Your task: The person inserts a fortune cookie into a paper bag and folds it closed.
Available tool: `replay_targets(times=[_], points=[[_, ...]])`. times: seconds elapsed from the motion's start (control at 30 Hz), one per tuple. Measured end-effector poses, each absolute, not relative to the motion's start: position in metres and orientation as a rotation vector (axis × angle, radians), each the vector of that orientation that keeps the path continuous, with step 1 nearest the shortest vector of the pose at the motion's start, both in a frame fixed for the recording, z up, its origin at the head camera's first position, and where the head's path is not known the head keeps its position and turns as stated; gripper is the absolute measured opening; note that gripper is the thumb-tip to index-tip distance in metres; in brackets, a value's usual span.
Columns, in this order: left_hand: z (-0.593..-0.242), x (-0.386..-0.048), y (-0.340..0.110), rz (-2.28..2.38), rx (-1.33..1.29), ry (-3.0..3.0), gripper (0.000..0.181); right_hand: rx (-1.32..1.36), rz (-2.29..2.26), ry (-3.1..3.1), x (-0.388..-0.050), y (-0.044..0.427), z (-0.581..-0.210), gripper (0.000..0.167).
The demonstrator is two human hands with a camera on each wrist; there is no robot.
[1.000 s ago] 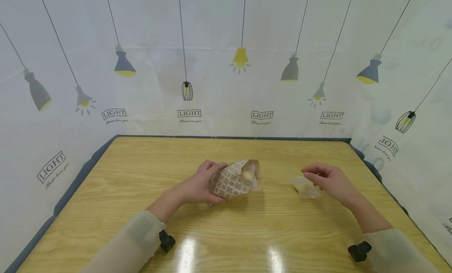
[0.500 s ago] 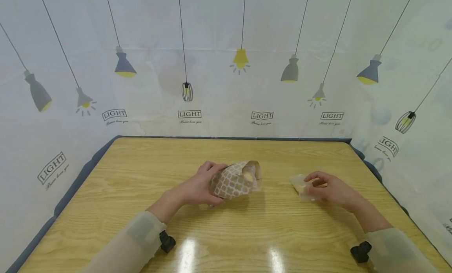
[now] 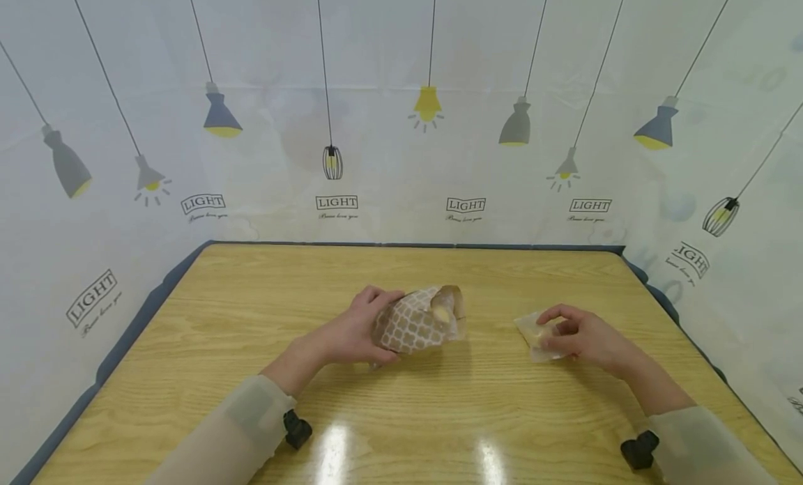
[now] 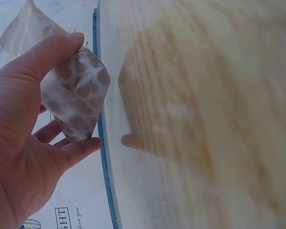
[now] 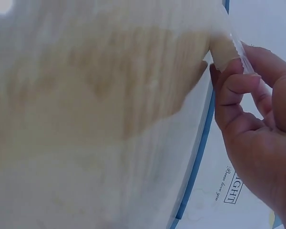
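My left hand (image 3: 354, 332) grips a brown paper bag (image 3: 410, 325) with a white lattice pattern, near the table's middle. The bag lies tilted, its mouth facing right, and a pale yellowish item (image 3: 441, 312) shows inside the opening. In the left wrist view the thumb and fingers curl round the patterned bag (image 4: 81, 86). To the right, my right hand (image 3: 583, 339) pinches a small clear packet (image 3: 536, 335) with something pale yellow in it. The right wrist view shows the packet's serrated edge (image 5: 239, 50) between thumb and fingers. What exactly the packet holds cannot be made out.
The wooden table (image 3: 401, 415) has a rounded far edge with dark blue trim. A white curtain (image 3: 389, 136) printed with hanging lamps surrounds it on the back and sides. A black wrist camera (image 3: 296, 429) sits on the left sleeve, another camera (image 3: 640, 450) on the right.
My right hand has come down onto the small packet and now pinches it, and the packet has tilted a little. The left hand and the paper bag stay in place.
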State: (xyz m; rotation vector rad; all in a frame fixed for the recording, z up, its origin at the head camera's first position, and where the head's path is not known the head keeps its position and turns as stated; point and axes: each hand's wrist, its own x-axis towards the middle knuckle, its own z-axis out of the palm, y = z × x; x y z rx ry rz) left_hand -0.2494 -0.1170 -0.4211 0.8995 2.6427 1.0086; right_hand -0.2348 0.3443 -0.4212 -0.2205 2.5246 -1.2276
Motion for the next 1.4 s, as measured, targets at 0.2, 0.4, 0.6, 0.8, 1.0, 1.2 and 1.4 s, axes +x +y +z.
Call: replay_targets(times=[0.2,0.4,0.6,0.8,1.0,1.2,1.4], points=[[-0.420,-0.248,-0.117,1.010,0.897,2.642,0.108,-0.230,-1.242,2.589,-0.230,0.339,-0.420,0.048],[-0.420,-0.248,-0.117,1.003,0.896,2.658,0.109,-0.295,-1.354,2.556,-0.226,0.329,-0.411,0.050],[-0.420,-0.248,-0.117,1.000,0.894,2.659,0.108,-0.389,-1.446,2.519,-0.218,0.311,-0.400,0.048],[-0.419,-0.248,-0.117,1.007,0.890,2.657,0.109,-0.383,-1.510,2.514,-0.213,0.293,-0.389,0.049],[-0.419,-0.248,-0.118,1.012,0.890,2.664,0.110,-0.384,-1.576,2.491,-0.209,0.280,-0.377,0.050],[-0.420,-0.249,-0.118,1.017,0.895,2.660,0.110,-0.436,-1.587,2.505,-0.207,0.267,-0.368,0.044],[-0.420,-0.250,-0.118,1.019,0.911,2.654,0.110,-0.512,-1.578,2.453,-0.209,0.255,-0.362,0.040]])
